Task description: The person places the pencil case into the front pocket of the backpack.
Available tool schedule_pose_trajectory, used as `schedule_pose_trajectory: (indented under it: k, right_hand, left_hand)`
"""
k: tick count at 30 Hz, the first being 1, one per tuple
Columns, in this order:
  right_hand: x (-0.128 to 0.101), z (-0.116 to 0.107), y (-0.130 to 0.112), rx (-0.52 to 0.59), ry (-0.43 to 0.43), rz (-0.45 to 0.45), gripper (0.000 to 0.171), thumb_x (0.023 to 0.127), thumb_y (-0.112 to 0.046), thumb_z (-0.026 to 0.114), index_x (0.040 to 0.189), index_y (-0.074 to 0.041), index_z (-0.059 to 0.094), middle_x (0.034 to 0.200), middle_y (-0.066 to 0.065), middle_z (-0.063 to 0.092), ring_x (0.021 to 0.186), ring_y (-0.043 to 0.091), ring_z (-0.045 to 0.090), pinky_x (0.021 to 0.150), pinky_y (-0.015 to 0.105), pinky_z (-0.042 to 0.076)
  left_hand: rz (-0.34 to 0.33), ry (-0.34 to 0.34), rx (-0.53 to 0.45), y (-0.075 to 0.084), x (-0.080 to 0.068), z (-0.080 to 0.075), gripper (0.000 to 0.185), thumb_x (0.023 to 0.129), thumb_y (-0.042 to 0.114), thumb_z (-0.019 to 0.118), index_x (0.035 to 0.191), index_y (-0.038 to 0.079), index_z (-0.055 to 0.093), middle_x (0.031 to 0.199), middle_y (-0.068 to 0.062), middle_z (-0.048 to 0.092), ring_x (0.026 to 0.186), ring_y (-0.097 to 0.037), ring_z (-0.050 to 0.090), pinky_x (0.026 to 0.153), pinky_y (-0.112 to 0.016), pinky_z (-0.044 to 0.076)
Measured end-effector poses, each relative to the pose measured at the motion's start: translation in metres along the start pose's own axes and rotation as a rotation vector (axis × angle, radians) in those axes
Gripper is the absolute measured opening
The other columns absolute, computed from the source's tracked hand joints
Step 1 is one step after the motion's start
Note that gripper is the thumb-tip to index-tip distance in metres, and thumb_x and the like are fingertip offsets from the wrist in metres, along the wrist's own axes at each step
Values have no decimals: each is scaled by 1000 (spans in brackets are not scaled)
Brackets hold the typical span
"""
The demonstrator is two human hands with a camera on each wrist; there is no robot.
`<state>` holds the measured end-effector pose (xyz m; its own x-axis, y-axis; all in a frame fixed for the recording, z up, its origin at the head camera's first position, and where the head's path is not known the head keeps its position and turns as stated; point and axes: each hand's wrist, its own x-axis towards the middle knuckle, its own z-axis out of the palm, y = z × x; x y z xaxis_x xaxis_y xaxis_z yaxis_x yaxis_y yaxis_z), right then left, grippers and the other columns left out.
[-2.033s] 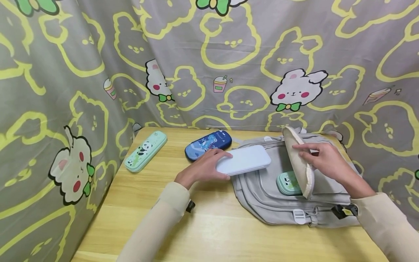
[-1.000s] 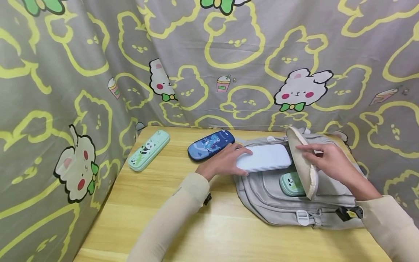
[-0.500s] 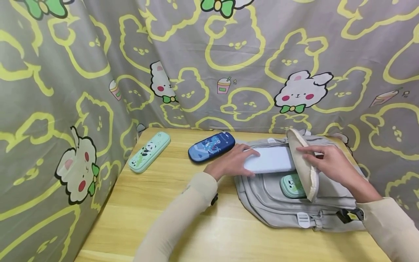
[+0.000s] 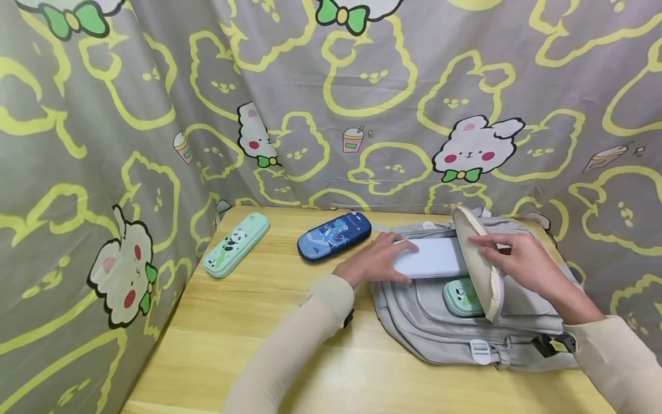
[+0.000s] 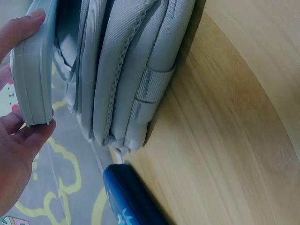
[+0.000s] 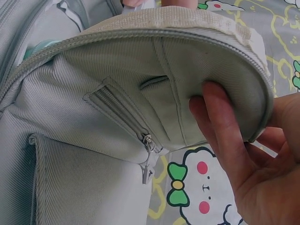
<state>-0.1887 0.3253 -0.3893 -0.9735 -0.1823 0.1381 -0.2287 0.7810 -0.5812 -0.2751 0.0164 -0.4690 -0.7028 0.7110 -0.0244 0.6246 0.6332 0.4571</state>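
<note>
My left hand (image 4: 374,259) grips the near end of a white pencil case (image 4: 431,259), with the thumb on one side and fingers on the other, as the left wrist view also shows. The far end of the case is hidden behind the raised flap (image 4: 476,270) of a grey backpack (image 4: 414,328) lying on the table. My right hand (image 4: 532,267) pinches that flap near its edge and holds it up. In the right wrist view, the flap's inner side (image 6: 126,75) shows a small zipped pocket. A mint-green case (image 4: 459,298) sits partly under the flap.
On the wooden table (image 4: 320,356), a mint pencil case with pandas (image 4: 237,244) lies at the back left. A dark blue dinosaur pencil case (image 4: 333,237) lies just left of the backpack. A patterned curtain (image 4: 383,86) hangs behind and along the left.
My left hand has moved right with the white pencil case, whose far end has slid behind the flap. The right hand keeps holding the flap in about the same place.
</note>
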Motion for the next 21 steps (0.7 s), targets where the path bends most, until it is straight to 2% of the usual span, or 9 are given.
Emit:
schedule_pose_trajectory:
  k: [5,17,21]
  right_hand:
    - [0,0,0,5,4,-6,30,108,-13,68,136,-7,77,123,23,73,54,8,53,46,32,40]
    - [0,-1,0,4,18,-19,30,107,-12,69,135,-6,77,121,24,72,51,6,48,44,31,37]
    - [-3,0,2,6,16,-16,30,107,-13,69,136,-7,77,122,24,72,51,7,49,44,31,38]
  left_hand:
    - [10,-5,24,4,4,2,72,92,49,87,156,37,55,171,-6,41,158,-25,38,128,-46,40]
    - [-16,-16,54,7,16,4,71,92,51,86,156,39,55,169,-4,43,155,-23,41,124,-47,44]
    - [-6,-26,52,9,19,11,71,93,52,86,156,40,55,171,-4,41,158,-24,39,126,-53,42]
